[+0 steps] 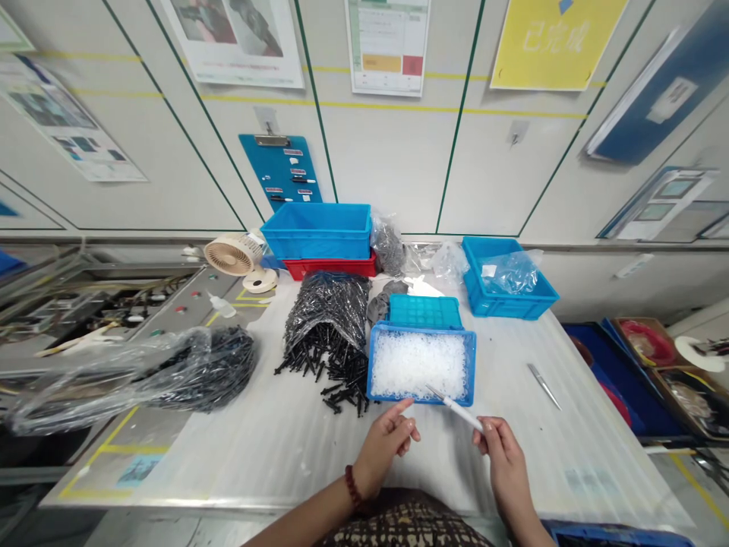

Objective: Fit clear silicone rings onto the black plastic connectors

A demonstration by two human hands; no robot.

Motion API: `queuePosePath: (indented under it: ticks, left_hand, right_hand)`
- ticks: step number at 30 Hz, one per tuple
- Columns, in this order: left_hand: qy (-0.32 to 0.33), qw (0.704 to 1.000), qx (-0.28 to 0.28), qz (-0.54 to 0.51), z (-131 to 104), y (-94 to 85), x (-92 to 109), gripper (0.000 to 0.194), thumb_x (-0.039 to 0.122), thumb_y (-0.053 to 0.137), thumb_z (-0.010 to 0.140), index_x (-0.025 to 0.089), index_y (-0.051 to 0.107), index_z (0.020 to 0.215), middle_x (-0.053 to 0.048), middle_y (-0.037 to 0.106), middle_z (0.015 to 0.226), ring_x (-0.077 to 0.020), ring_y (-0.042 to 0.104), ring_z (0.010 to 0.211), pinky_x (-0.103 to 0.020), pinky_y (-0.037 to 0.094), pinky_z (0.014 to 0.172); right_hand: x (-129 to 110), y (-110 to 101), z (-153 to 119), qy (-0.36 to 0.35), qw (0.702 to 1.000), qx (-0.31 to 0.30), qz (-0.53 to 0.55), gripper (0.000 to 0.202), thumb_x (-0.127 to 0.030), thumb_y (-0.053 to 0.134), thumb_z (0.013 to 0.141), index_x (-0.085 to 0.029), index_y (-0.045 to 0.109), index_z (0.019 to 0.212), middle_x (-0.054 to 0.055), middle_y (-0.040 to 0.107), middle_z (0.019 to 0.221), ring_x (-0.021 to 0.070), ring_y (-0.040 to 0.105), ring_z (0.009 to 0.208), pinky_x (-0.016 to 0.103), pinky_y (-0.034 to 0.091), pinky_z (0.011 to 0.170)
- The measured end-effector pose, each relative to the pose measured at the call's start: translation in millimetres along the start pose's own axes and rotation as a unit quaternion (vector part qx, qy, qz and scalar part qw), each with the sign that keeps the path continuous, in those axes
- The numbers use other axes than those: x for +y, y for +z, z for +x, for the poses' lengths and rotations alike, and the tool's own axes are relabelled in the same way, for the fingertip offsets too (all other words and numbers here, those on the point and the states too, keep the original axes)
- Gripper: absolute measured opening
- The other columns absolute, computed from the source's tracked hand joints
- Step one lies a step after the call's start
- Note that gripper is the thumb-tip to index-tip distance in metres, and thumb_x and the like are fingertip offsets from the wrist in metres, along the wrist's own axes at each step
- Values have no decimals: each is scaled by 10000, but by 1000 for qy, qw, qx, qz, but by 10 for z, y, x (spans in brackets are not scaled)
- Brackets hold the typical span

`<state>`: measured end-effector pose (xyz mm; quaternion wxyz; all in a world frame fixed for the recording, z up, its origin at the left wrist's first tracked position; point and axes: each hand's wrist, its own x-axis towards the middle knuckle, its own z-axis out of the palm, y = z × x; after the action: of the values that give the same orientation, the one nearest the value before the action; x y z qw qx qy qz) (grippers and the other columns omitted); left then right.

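A white-handled tool with a pointed metal tip [460,411] is pinched in my right hand [500,450], its tip over the near edge of a blue tray [470,366]. Small white translucent pieces [420,360] fill that tray. My left hand [389,439] is just below the tray's near left corner, index finger stretched out, the other fingers partly curled, with nothing visible in it. Black slender parts [336,365] spill from a clear plastic bag [330,300] left of the tray.
Behind the tray is a teal container [424,310]. Blue bins [319,232] and a red bin [330,267] stand farther back, beside a small fan [233,254]. Another blue bin [509,296] and a metal pointed tool [544,386] lie right. A second bag [210,372] lies left.
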<state>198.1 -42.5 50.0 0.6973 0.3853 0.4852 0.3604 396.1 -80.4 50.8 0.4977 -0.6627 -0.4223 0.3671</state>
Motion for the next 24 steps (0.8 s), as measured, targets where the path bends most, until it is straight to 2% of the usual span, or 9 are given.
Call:
queuePosePath:
  ticks: [2, 5, 14, 24]
  left_hand:
    - [-4, 1000, 26, -13, 3, -63, -10, 648, 471, 608, 660, 91, 498, 1173, 7, 558, 622, -68, 358, 461, -212, 250, 458]
    - [-8, 999, 36, -27, 4, -115, -10, 571, 477, 611, 652, 103, 540, 1077, 18, 539, 613, -62, 352, 458, -213, 239, 461]
    - [-10, 998, 38, -39, 2, -96, -13, 555, 473, 618, 644, 100, 538, 1047, 21, 530, 609, -61, 360, 458, -212, 225, 457]
    - [-8, 999, 39, -26, 24, -107, -43, 543, 466, 595, 667, 100, 537, 1064, 19, 532, 622, -62, 362, 462, -212, 231, 451]
  right_hand:
    - [63, -79, 45, 12, 999, 9, -38, 429, -600, 431, 789, -211, 516, 631, -19, 482, 556, 144, 432, 546, 274, 353, 589]
    - [134, -116, 75, 35, 997, 23, -60, 438, -599, 409, 792, -215, 502, 603, -25, 456, 536, 142, 413, 526, 274, 345, 581]
    - [252, -23, 63, 36, 998, 5, -52, 410, -579, 432, 794, -218, 511, 617, -17, 466, 542, 154, 421, 531, 275, 349, 570]
    - [152, 17, 64, 38, 999, 16, -33, 422, -589, 413, 803, -220, 518, 629, -19, 451, 541, 157, 415, 540, 279, 342, 586]
